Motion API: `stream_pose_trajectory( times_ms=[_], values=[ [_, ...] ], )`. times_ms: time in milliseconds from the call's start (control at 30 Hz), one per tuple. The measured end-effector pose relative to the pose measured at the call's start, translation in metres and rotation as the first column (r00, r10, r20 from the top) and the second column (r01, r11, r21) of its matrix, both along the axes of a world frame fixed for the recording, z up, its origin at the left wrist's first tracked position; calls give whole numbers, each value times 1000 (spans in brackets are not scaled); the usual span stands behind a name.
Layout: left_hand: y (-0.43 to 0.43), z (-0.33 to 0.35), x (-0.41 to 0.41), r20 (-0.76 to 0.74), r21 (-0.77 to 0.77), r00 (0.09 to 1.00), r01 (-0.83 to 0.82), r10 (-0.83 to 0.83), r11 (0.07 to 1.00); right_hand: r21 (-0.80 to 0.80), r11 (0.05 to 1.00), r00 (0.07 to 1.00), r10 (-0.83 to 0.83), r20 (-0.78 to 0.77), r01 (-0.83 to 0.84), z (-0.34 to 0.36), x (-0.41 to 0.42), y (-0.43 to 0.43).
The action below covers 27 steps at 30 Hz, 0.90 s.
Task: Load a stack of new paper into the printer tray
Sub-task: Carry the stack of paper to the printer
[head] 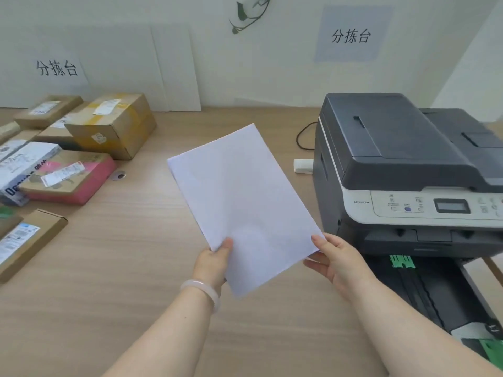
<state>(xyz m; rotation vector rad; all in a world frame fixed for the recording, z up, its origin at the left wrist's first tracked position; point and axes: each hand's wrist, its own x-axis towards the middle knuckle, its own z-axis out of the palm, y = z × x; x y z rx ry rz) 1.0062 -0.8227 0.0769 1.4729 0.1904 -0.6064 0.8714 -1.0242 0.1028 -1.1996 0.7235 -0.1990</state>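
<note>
Holding the paper stack (245, 208) w/ both hands above the wooden table (109, 295), mid-scene, left of the printer (402, 170). Left hand (215, 263) pinches the near-left edge, thumb on top; right hand (337, 263) grips the near-right corner, thumb on top, fingers under. Stack sits skewed, far end pointing away and to the left — not yet lined up w/ the tray.

The paper tray (424, 289) is pulled out at near right, below the printer's front, looks empty, w/ a green guide (402, 261) at its far end and another green part (492, 352) at the near end.

Risks, as I judge them:
- Grip is only at the near edge, so the far end could sag or fan out; sheets may slide apart and go in uneven — misfeeds later.
- Stack has to swing right and rotate to square w/ the tray; a corner could catch on the printer's front or the tray wall and crease.
- If the green guides are set too narrow or too wide, paper may buckle or sit loose.
- Right forearm passes over the tray — could bump it.

Parcels (109, 126) at far left are well apart, no issue.
</note>
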Motion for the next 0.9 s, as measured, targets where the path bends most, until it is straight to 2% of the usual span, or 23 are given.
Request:
stream_pose_trajectory(
  times_ms=[67,167,300,400,533,600,700,767,833,900],
  values=[
    [-2,12,-6,-89,-115,996,-29,19,993,184,983,998,13,67,-26,8,2,10],
    [-10,24,-23,-173,-233,984,-68,27,970,226,969,992,79,96,-99,12,6,40],
    [-11,24,-42,-187,-278,982,-26,-27,960,52,996,997,78,-1,-78,13,6,65],
    [5,26,-38,-170,-291,985,-14,-38,957,-15,998,995,66,-81,-68,17,-5,54],
    [44,28,-13,-152,-311,982,-157,114,937,-129,981,978,124,-166,-146,18,-32,24],
    [65,26,-1,-152,-317,985,-126,81,940,-186,963,966,154,-207,-193,17,-45,13],
    [77,20,-2,-106,-128,985,122,-136,984,-293,922,943,170,-286,-255,9,-58,10],
    [70,16,-13,-66,29,960,274,-271,961,-367,882,924,169,-343,-297,1,-64,16],
    [58,11,-26,-28,108,965,261,-259,959,-398,875,929,135,-345,-275,-6,-68,23],
    [47,4,-32,-1,95,982,190,-190,977,-409,893,952,58,-302,-184,-11,-71,30]
  ],
)
